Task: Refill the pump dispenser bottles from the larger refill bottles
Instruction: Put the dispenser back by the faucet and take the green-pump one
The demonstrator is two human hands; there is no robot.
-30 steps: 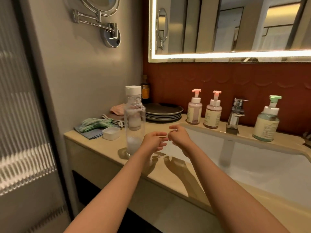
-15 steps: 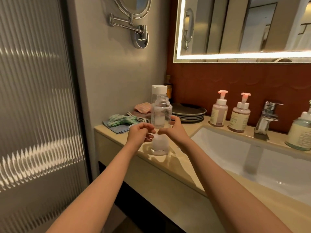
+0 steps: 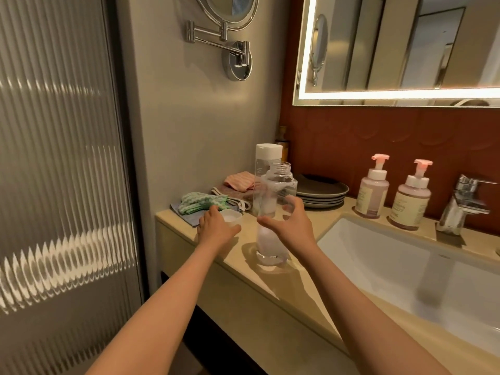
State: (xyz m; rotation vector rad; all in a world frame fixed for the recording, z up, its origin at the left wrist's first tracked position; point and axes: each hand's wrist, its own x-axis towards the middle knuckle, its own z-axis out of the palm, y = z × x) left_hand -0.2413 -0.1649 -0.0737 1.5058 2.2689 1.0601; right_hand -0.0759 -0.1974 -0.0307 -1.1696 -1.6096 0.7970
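The step in hand seems to be taking hold of the clear plastic bottle with the open threaded neck, which stands upright on the beige stone tabletop in the middle of the frame. It has only a little liquid at its bottom.

The right hand is spread wide in front of this bottle, with its thumb pointing left and its fingers curved toward the bottle body. I cannot tell if they already touch it. The left hand is low, left of the bottle, with loosely extended fingers beside the small round white cap. It does not appear to grip the cap.

To do this well, I think the right hand should close around the middle of the body, not the neck, and only gently, because thin plastic would give way. With no cap on, the bottle must stay upright while it is carried.

The tall clear bottle with the white cap stands just behind it and could easily be knocked.

The two pump dispenser bottles with pink pumps wait at the right of the frame, beside the white sink basin. Their pumps are on, so these must come off first. Pouring near the basin would catch any spill.
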